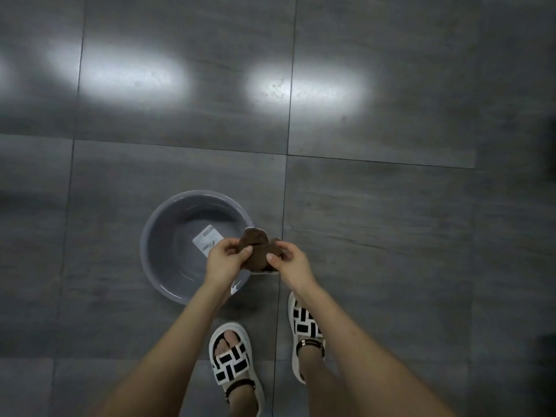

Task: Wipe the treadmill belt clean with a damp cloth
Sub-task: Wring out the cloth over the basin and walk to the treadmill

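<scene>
Standing over a grey plastic basin (150,233) on a grey tiled floor (391,221), a person is holding a crumpled brown cloth (257,251) in both bare hands. The cloth is hanging in the air over the basin's right rim, partly above the bowl and partly above the tile just beside it. The left hand (224,260) is gripping the cloth's left edge, thumb pressing on top and fingers curling underneath, and is hovering over the basin's interior. The right hand (290,264) is pinching the cloth's right side between thumb and curled fingers, just outside the basin's rim. A white label (207,240) is showing on the basin's bottom, left of the cloth. Whether the basin is holding water is hard to tell, though a thin glint is running along its near inner wall. The left sandal (231,356), woven in black and white, is planted on the near side of the basin, the right sandal (304,323) to the basin's near right. Pale light reflections (126,75) are glowing on the tiles well beyond the basin.
</scene>
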`<state>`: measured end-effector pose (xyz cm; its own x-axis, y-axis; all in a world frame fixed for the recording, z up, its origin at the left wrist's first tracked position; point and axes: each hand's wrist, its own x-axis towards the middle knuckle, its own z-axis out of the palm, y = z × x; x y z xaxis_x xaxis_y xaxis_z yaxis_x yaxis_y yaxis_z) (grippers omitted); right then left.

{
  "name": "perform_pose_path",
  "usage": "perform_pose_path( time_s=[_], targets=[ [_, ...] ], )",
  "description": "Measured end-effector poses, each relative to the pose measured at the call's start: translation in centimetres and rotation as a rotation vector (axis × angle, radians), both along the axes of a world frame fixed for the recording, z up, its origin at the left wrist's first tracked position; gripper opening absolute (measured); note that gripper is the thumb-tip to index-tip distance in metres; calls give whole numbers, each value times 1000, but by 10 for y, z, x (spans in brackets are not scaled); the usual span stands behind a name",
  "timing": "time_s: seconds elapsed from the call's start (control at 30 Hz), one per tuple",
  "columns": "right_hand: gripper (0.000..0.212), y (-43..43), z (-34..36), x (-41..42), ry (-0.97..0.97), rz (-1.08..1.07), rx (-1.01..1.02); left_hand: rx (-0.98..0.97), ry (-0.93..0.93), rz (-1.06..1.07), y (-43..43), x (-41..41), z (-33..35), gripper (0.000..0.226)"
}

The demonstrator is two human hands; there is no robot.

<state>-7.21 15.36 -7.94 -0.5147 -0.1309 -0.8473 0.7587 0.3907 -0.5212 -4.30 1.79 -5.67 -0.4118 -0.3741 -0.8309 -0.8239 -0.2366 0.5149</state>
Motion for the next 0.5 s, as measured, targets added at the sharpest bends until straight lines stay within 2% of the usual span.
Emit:
perform_pose_path(
  time_s=[0.1,0.2,0.37,0.5],
  targets=[
    [21,22,71,11,40,-106,-36,56,33,-37,15,-1,73,16],
    [17,47,147,26,101,-206,-23,79,92,-114,37,-5,155,21],
    [14,95,283,60,201,-434,-15,99,137,-330,78,-5,293,48],
    [12,141,373,96,244,-594,-45,121,188,-576,126,11,387,32]
  ],
)
